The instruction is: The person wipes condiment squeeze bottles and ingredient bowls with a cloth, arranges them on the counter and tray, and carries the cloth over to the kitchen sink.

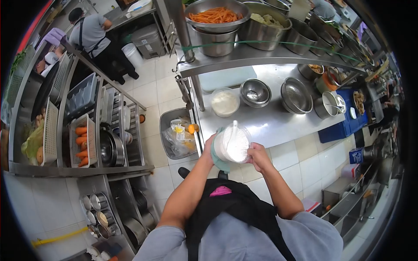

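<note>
I hold a round, see-through tub (224, 150) filled with a white, grainy substance (237, 147) in front of my body, by the counter's edge. What looks like a white handle (235, 127) sticks up at its far side. My left hand (208, 148) is wrapped round the tub's left side, along with a green cloth (221, 164). On the opposite side, my right hand (260, 156) has its fingers closed at the tub's edge. A second tub of white contents (224, 102) stands on the counter beyond, left of stacked metal bowls (255, 92).
The steel counter (261, 124) carries a large colander-like bowl (297, 95) and pots. Overhead, a shelf (270, 56) holds a bowl of carrot strips (215, 15). A grey waste bin (167, 119) stands at the left, near a rack with carrots (82, 141). Another person (91, 37) works farther back.
</note>
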A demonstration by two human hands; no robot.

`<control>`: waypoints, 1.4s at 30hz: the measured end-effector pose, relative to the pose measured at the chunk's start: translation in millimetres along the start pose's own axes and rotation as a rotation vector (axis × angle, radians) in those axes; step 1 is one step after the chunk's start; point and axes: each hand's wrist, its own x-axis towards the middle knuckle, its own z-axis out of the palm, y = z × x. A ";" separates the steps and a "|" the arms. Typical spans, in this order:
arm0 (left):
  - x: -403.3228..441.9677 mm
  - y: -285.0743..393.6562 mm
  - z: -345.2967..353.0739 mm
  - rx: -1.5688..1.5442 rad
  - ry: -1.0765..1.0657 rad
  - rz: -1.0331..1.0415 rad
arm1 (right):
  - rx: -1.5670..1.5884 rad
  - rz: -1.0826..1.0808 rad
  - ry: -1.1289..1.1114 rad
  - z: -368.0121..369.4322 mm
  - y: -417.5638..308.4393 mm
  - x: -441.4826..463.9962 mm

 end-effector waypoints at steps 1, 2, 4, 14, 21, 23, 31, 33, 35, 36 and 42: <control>13.6 -12.7 -9.8 -0.057 -0.079 0.030 | 0.066 -0.021 0.003 3.2 -1.9 -1.4; 29.8 -28.7 -20.5 -0.066 -0.079 0.039 | 0.056 -0.018 -0.003 3.3 -4.5 1.3; 52.9 -61.5 -32.8 -0.093 -0.231 -0.009 | 0.172 -0.037 0.014 -3.8 -12.0 7.3; 27.4 4.5 -26.9 2.032 0.701 1.054 | 0.112 -0.134 0.259 -71.5 -66.9 -18.5; 27.7 -60.3 -46.4 2.266 -0.369 0.383 | 0.200 -0.141 0.286 -91.7 -44.8 -18.2; 27.1 -60.5 -26.3 1.763 0.080 0.674 | 0.173 -0.145 0.322 -85.1 -47.7 -23.9; 93.6 40.6 -15.9 2.024 0.510 0.746 | 0.155 -0.109 0.432 -111.8 -8.6 -21.0; 77.3 40.4 -1.1 2.046 0.380 0.856 | 0.184 -0.123 0.412 -105.1 -0.4 -25.1; 65.0 37.0 16.8 2.118 0.362 0.820 | 0.207 -0.149 0.367 -107.6 5.0 -21.5; 67.7 36.4 11.4 2.116 0.331 0.883 | 0.222 -0.148 0.375 -101.8 1.1 -28.1; 42.7 22.4 -1.2 2.069 0.303 0.858 | 0.182 -0.149 0.377 -102.4 -8.2 -45.0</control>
